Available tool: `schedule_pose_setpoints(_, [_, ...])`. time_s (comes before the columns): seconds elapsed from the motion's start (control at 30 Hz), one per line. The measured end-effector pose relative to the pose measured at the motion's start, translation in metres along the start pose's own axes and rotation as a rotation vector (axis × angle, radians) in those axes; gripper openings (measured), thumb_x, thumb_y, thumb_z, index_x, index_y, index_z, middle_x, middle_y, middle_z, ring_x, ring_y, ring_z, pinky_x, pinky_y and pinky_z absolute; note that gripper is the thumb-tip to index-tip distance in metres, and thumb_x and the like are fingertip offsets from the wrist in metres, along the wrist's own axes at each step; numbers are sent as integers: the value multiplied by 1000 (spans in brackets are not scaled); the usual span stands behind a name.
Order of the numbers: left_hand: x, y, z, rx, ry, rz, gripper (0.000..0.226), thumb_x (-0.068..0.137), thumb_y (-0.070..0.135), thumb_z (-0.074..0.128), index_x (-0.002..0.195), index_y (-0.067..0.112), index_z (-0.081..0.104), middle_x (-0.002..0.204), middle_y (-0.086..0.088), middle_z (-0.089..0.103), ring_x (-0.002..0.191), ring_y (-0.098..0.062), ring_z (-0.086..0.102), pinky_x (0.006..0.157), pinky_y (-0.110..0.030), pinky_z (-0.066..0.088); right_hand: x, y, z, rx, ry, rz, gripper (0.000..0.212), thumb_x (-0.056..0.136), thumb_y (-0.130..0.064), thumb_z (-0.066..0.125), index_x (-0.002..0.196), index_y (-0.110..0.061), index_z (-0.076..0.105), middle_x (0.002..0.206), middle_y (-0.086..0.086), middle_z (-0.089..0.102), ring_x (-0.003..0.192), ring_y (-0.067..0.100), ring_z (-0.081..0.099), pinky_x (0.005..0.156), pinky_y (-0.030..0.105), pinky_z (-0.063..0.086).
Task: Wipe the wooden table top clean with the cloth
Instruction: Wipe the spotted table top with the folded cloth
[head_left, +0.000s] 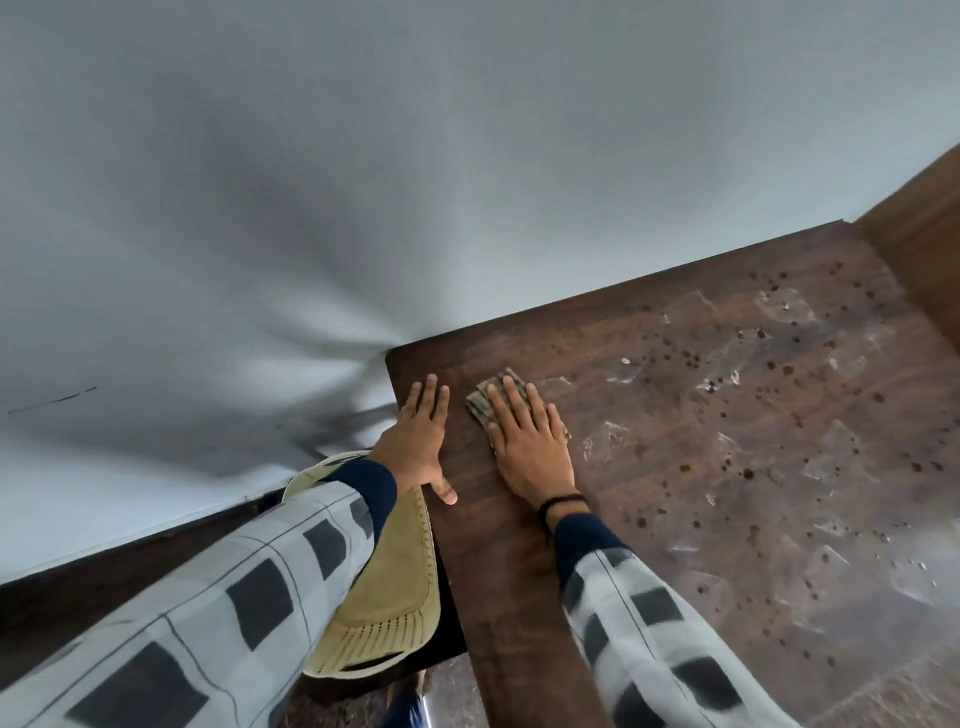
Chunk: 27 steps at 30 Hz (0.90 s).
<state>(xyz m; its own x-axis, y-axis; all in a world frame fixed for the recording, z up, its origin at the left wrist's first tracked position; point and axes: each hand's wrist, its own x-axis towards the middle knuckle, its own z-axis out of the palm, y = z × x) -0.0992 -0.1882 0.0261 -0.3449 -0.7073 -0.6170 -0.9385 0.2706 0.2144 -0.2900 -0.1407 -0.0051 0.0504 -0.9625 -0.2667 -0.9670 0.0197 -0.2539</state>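
Observation:
A dark wooden table top (701, 519) fills the right half of the view, dotted with brown spots and pale wet smears. Near its far left corner lies a small brownish patterned cloth (485, 397). My right hand (524, 441) lies flat on the cloth with straight fingers, covering most of it. My left hand (423, 434) rests flat on the bare wood beside it, at the table's left edge, fingers straight and thumb spread.
A grey-white wall (363, 182) rises behind the table. A tan perforated chair seat (389, 597) sits just left of the table edge, under my left forearm. A wooden panel (924, 234) stands at the table's far right end.

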Motion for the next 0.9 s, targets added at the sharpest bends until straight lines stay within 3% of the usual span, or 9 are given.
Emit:
schedule_pose_setpoints(0.17, [2, 0, 2, -19, 28, 22, 167, 46, 55, 94, 153, 10, -27, 155, -6, -41, 147, -28, -30, 122, -46, 16, -54, 18, 16, -59, -2, -51, 59, 108, -47, 17, 163, -36, 0, 171, -9, 0, 158, 19, -4, 127, 45, 7])
schedule_pose_setpoints(0.4, [1, -1, 0, -13, 43, 33, 167, 45, 57, 94, 154, 7, -23, 159, -10, -35, 148, -31, -28, 123, -44, 7, 50, -16, -13, 43, -19, -3, 57, 110, -44, 20, 162, -36, 0, 170, -10, -7, 157, 19, -10, 127, 49, 0])
schedule_pose_setpoints(0.53, [0, -2, -1, -20, 45, 33, 167, 45, 56, 94, 154, 7, -24, 159, -10, -36, 148, -32, -28, 124, -45, 8, 61, -21, -22, 67, -38, -5, 56, 110, -42, 20, 162, -36, 1, 170, -11, -7, 157, 18, -10, 127, 47, -3])
schedule_pose_setpoints(0.73, [1, 2, 0, -20, 42, 17, 166, 47, 54, 94, 153, 8, -25, 158, -8, -38, 148, -31, -27, 124, -44, 15, 0, 11, -7, 15, -48, -73, 56, 109, -44, 18, 160, -43, -6, 166, -20, -15, 155, 12, -16, 126, 41, -7])
schedule_pose_setpoints(0.9, [1, 4, -4, -14, 27, 22, 166, 48, 52, 95, 153, 8, -25, 158, -9, -37, 148, -32, -27, 124, -47, 16, 62, 1, -26, 39, -51, -86, 56, 110, -40, 22, 162, -38, 2, 167, -17, -10, 156, 15, -11, 126, 42, -8])
